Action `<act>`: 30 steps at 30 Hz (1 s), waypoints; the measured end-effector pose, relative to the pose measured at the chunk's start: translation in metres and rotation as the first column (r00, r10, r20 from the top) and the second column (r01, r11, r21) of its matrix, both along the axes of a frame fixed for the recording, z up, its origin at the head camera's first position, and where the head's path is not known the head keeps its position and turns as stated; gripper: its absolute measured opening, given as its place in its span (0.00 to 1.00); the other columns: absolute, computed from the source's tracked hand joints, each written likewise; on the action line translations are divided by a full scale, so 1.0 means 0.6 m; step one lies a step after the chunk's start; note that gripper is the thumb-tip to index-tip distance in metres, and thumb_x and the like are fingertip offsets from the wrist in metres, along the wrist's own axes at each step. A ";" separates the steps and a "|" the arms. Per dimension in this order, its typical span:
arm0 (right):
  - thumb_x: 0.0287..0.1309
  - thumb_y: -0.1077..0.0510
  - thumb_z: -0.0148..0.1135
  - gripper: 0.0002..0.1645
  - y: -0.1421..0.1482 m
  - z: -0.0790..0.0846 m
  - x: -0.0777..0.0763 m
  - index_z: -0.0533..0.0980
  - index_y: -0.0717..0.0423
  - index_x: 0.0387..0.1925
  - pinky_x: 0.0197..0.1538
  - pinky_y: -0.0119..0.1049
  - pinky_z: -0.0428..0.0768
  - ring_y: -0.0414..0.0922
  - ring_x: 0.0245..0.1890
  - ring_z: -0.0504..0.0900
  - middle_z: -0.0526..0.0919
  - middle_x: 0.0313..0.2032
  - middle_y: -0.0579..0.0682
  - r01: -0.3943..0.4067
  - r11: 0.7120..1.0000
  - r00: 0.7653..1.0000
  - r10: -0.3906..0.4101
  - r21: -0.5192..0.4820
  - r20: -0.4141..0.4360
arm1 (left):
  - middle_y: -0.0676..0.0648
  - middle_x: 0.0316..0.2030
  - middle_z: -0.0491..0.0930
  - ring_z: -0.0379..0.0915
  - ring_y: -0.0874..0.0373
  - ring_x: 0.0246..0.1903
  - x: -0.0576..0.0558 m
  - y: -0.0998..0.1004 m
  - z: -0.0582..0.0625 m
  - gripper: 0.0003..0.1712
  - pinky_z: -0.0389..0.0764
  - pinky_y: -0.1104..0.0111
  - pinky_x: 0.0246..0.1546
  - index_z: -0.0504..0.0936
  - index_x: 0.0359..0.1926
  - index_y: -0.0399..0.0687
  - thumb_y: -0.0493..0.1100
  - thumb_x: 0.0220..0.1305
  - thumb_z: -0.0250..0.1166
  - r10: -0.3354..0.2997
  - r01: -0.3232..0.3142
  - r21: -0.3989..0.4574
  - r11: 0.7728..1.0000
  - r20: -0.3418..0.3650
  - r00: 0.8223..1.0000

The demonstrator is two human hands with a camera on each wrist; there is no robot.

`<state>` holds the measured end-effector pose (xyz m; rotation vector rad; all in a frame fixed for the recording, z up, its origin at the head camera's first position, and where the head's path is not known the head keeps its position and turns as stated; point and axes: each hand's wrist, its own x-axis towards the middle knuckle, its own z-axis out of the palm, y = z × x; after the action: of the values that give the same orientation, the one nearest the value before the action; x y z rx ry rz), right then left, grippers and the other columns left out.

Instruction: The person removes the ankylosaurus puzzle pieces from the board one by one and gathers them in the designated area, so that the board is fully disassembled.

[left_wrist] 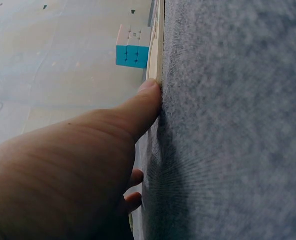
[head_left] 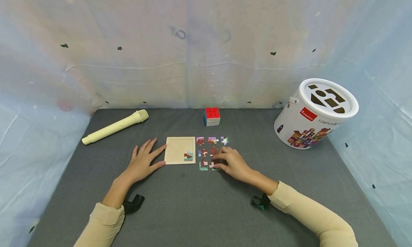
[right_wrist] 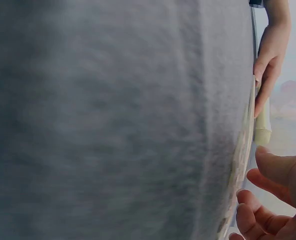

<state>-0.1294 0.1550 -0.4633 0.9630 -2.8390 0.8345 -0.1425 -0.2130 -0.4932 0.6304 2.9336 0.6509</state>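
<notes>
A square wooden puzzle tray lies on the grey table, with one puzzle piece in its lower right corner. My left hand is spread flat beside it, thumb and index fingertip at the tray's left edge. In the left wrist view the thumb touches the tray's side. Several loose puzzle pieces lie in rows right of the tray. Over the right-hand ones is my right hand, partly covering them. The right wrist view shows its thumb apart from the loosely bent fingers, nothing between them.
A red-topped puzzle cube stands behind the pieces, near the back edge. At the back left lies a pale yellow tube-like stick. A large white bucket with shaped holes in its lid stands at the back right.
</notes>
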 end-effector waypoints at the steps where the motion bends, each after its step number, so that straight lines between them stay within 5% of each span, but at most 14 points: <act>1: 0.55 0.57 0.75 0.15 -0.003 0.001 -0.003 0.86 0.55 0.45 0.42 0.40 0.69 0.44 0.37 0.75 0.80 0.38 0.48 0.004 1.000 1.000 -0.004 -0.004 0.001 | 0.34 0.76 0.47 0.37 0.33 0.74 0.000 0.000 0.000 0.40 0.33 0.30 0.65 0.62 0.76 0.54 0.60 0.69 0.61 0.001 -0.001 0.000 1.000 -0.001 1.000; 10: 0.54 0.63 0.75 0.22 -0.049 0.015 -0.025 0.82 0.61 0.52 0.51 0.50 0.74 0.50 0.48 0.78 0.83 0.47 0.53 -0.059 0.996 0.998 0.060 -0.074 0.015 | 0.33 0.76 0.47 0.37 0.33 0.74 0.000 0.000 0.001 0.40 0.33 0.30 0.65 0.62 0.76 0.54 0.60 0.69 0.61 0.006 -0.006 -0.005 1.000 0.003 1.000; 17: 0.56 0.67 0.72 0.27 -0.091 0.024 -0.044 0.77 0.66 0.57 0.51 0.47 0.77 0.55 0.49 0.74 0.84 0.47 0.57 -0.104 0.979 0.981 0.130 -0.176 0.144 | 0.33 0.76 0.47 0.37 0.33 0.74 0.001 0.002 0.002 0.40 0.33 0.30 0.65 0.62 0.76 0.54 0.60 0.69 0.62 0.012 -0.012 -0.006 1.000 0.002 1.000; 30: 0.54 0.65 0.74 0.31 -0.134 0.029 -0.052 0.75 0.63 0.60 0.57 0.48 0.72 0.54 0.56 0.71 0.83 0.51 0.58 -0.100 0.989 0.971 0.120 -0.105 0.205 | 0.33 0.76 0.47 0.37 0.33 0.74 0.001 0.002 0.002 0.40 0.33 0.30 0.65 0.62 0.76 0.55 0.60 0.69 0.62 0.018 -0.018 -0.001 1.000 0.011 1.000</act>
<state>-0.1608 0.0747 -0.4458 1.0894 -2.9079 1.1353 -0.1422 -0.2117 -0.4920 0.5992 2.9321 0.6525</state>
